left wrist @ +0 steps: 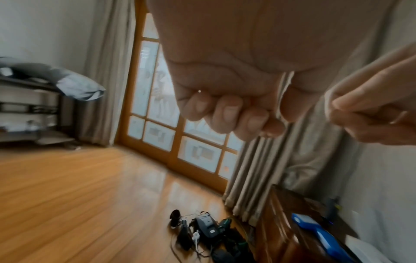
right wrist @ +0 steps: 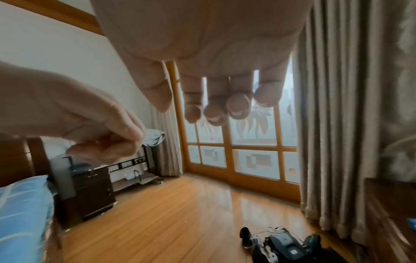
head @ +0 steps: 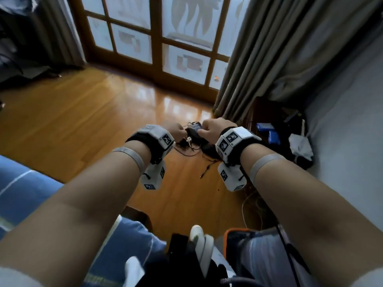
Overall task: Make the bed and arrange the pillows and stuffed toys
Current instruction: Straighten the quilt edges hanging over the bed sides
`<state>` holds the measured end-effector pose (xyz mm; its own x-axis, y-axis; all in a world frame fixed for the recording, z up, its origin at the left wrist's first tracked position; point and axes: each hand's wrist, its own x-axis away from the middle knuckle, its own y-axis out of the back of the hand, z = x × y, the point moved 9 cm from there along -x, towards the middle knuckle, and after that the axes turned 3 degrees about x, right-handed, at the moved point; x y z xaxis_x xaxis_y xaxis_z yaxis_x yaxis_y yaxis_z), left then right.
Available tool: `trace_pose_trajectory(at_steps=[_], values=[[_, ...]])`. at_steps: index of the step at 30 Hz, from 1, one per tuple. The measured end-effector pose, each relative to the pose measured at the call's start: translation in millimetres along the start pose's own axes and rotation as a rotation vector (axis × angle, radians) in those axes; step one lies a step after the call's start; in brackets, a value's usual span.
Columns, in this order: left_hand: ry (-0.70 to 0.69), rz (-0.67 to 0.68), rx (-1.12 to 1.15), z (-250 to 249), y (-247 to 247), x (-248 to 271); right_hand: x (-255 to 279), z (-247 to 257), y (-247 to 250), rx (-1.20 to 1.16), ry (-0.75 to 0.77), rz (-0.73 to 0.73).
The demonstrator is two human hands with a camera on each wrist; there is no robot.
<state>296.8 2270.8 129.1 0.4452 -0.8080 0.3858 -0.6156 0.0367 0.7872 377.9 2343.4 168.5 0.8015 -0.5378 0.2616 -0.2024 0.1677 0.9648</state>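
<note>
Blue bedding with white lines (head: 20, 183) covers the bed at the lower left, and shows again in the right wrist view (right wrist: 20, 204). Both my arms reach out over the wooden floor, away from the bed. My left hand (head: 178, 131) is curled into a fist with nothing in it; the left wrist view shows its fingers (left wrist: 229, 115) folded against the palm. My right hand (head: 211, 129) hangs beside it with loosely bent fingers (right wrist: 225, 110), thumb apart, empty. A grey pillow-like bundle (left wrist: 74, 85) lies on top of a metal rack by the far wall.
A pile of black devices and cables (head: 192, 133) lies on the floor under my hands. A dark nightstand (right wrist: 92, 192) stands beside the bed. A wooden cabinet (left wrist: 292, 222) with blue items stands at the right by the curtains (head: 269, 59). An orange-rimmed bag (head: 234, 235) sits below.
</note>
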Motion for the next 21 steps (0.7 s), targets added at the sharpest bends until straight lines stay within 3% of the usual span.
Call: trace_pose_trajectory(at_steps=[4, 8, 13, 16, 21], values=[[0.179, -0.044, 0.028, 45, 40, -43, -101, 15, 14, 0.002, 0.172, 0.046], [0.387, -0.091, 0.105, 114, 65, -49, -166, 79, 15, 0.035, 0.388, 0.116], [0.677, -0.130, 0.213, 216, 83, -32, -212, 196, -7, 0.157, 0.682, 0.196], [0.867, -0.235, 0.337, 270, 101, -17, -226, 263, -8, 0.288, 0.863, 0.184], [1.015, -0.271, 0.477, 320, 118, 4, -248, 333, -4, 0.470, 1.015, 0.190]])
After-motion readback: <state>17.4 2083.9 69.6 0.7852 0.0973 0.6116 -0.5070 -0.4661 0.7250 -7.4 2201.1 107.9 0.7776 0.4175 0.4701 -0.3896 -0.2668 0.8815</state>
